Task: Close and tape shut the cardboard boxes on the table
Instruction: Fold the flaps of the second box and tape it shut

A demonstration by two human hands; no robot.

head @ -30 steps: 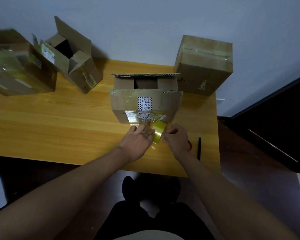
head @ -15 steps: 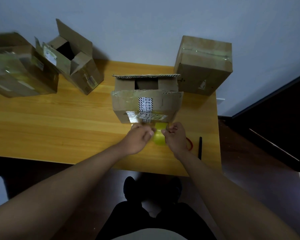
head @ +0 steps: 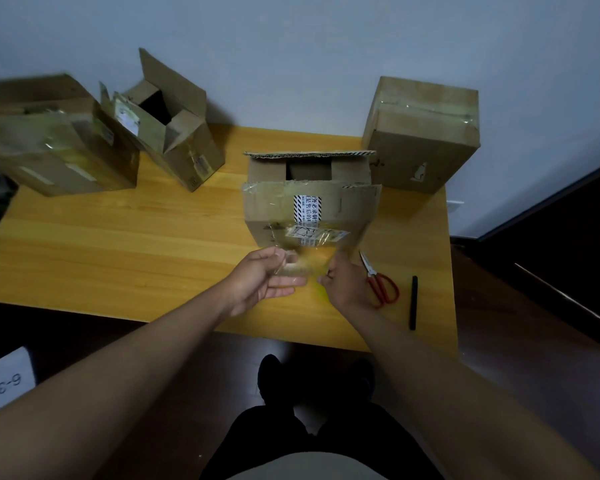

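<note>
A cardboard box (head: 347,209) stands mid-table with its top flaps partly open and old tape and labels on its front. Just in front of it, my left hand (head: 264,277) pinches the free end of a clear tape strip (head: 302,265). The strip stretches across to my right hand (head: 345,284), which grips the yellowish tape roll (head: 321,289); the roll is mostly hidden under my fingers. An open box (head: 177,136) stands at the back left, with a tape-covered box (head: 49,147) beside it. A closed, taped box (head: 423,133) stands at the back right.
Red-handled scissors (head: 380,284) lie on the wooden table (head: 118,244) just right of my right hand, with a black pen (head: 413,301) beyond them near the table's right edge. A white paper marked 6-3 (head: 9,379) lies on the dark floor at lower left.
My hands have drawn apart, pulling a strip of tape off the roll. The right hand has shifted and the scissors beside it now show.
</note>
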